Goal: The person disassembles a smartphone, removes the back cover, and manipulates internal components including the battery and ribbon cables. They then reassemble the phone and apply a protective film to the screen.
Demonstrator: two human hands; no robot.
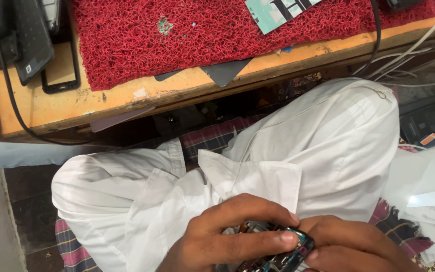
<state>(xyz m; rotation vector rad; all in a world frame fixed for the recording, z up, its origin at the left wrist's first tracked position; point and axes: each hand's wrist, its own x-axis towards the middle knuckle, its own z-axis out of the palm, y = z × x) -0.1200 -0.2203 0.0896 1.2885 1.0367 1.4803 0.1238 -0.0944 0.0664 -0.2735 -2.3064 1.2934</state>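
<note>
While cradled low over the white-clothed lap [278, 151], small dark phone circuit board [278, 254] pinched from both sides — left hand [227, 236] curled around it with fingers [273, 241] pressed along its top edge, right hand [351, 247] gripping its right end. Further up, wooden bench [127, 103] carrying a red mat [187, 35], a dark phone [61, 70] and a black cable [11, 95]

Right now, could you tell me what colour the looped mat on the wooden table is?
Red; the mat shows best in the head view.
</note>
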